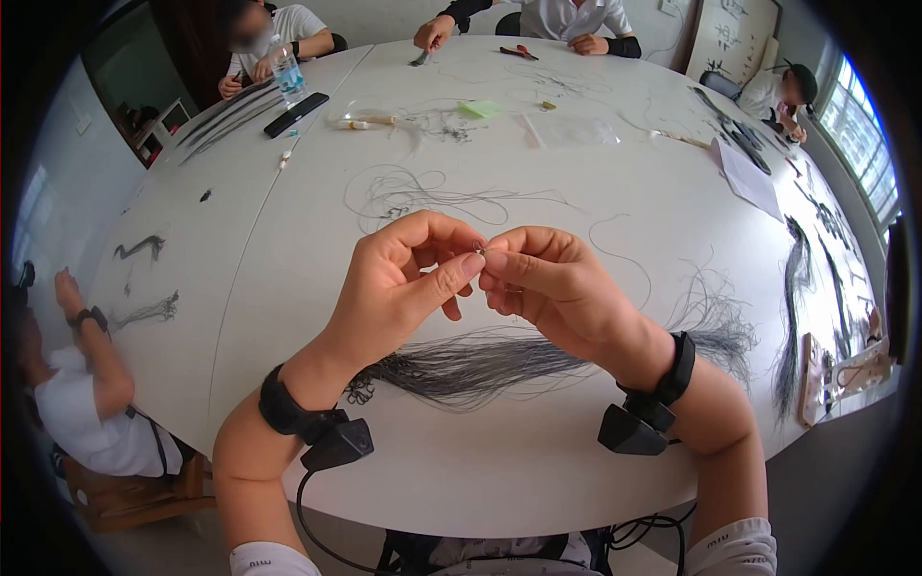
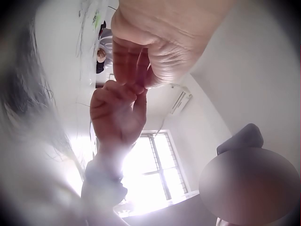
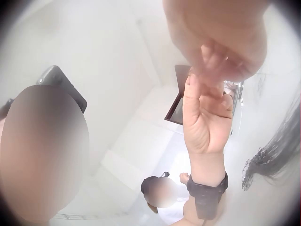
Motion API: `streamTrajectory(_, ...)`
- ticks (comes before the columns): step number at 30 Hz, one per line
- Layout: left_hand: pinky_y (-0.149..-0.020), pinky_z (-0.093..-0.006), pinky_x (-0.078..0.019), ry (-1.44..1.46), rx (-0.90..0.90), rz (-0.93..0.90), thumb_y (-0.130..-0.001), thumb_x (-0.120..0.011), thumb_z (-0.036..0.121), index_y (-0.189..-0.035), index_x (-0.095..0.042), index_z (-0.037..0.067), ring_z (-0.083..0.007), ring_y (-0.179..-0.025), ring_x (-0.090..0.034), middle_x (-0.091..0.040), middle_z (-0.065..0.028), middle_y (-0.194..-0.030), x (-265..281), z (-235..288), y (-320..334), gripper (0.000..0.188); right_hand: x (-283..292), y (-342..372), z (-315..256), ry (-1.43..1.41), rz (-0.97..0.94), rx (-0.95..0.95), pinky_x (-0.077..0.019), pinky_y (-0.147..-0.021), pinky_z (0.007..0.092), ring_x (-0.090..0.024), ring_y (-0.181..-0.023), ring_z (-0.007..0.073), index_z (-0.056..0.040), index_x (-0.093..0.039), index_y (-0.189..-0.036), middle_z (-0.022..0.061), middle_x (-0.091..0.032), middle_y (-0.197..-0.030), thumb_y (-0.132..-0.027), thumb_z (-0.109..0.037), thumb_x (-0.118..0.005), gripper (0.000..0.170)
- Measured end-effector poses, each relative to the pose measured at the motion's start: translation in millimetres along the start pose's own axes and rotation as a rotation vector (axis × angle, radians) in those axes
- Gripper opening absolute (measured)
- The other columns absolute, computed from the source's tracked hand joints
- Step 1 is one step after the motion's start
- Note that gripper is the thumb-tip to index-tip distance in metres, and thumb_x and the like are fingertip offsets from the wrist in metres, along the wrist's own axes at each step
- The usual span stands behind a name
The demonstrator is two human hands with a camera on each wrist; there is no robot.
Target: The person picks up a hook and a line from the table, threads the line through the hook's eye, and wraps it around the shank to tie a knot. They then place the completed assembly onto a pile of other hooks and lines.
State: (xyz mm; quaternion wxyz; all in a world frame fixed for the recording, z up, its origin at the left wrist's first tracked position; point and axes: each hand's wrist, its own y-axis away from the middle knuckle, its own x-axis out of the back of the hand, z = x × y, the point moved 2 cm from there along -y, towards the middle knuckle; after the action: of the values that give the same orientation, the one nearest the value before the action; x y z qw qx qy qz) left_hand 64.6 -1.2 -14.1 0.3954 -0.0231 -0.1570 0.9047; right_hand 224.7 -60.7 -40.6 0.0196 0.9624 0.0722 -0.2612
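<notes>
Nearest, a bundle of thin dark strands is lying across the white table, its left ends showing a clump of small curled loops, its right ends fanning out straight and loose. Above it, the left hand is pinching a tiny piece between thumb and index finger, and the right hand is pinching the same spot, fingertips meeting; the piece is showing too small to identify, perhaps a strand's end. Judging by the loops, the bundle is looking finished at its left end, while the pinched piece is seemingly being worked and not done yet. Just beyond the hands, a loose tangle of strands is lying unbundled, so probably counting as left over. Farther off, red-handled pliers are lying near another person's hand.
</notes>
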Motion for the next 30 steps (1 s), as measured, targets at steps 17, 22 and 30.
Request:
streamTrajectory(17,-0.055,-0.0220,-0.0538,-0.053,-0.012,-0.074,-0.085,-0.062,0.009,-0.088,-0.061,0.000,-0.0091,-0.071,-0.061,-0.062,-0.0039,-0.080,9.0,0.2,-2.5,0.010,0.8,-0.5,1.6,-0.026,-0.076,-0.075,-0.0468,-0.067,0.0234,-0.058,-0.072,0.0121,-0.0038,-0.062,-0.090,0.0052,-0.063,-0.082,-0.090,-0.010,-0.056,0.009)
streamTrajectory(22,-0.056,-0.0226,-0.0541,-0.049,-0.023,-0.055,-0.085,-0.061,0.007,-0.087,-0.061,-0.001,-0.0095,-0.072,-0.061,-0.062,-0.0043,-0.081,8.9,-1.7,-1.4,0.008,-0.9,-0.1,3.7,0.014,-0.047,-0.084,-0.0480,-0.068,0.0232,-0.058,-0.072,0.0114,-0.0035,-0.061,-0.090,0.0046,-0.063,-0.081,-0.090,-0.010,-0.057,0.008)
streamTrajectory(30,-0.058,-0.0226,-0.0545,-0.037,-0.024,-0.053,-0.085,-0.060,0.006,-0.088,-0.060,-0.001,-0.0095,-0.073,-0.061,-0.062,-0.0038,-0.081,6.0,-1.9,-1.5,0.007,1.1,-1.0,4.9,-0.003,-0.066,-0.066,-0.0477,-0.068,0.0229,-0.058,-0.073,0.0112,-0.0033,-0.061,-0.090,0.0040,-0.063,-0.081,-0.090,-0.011,-0.057,0.008)
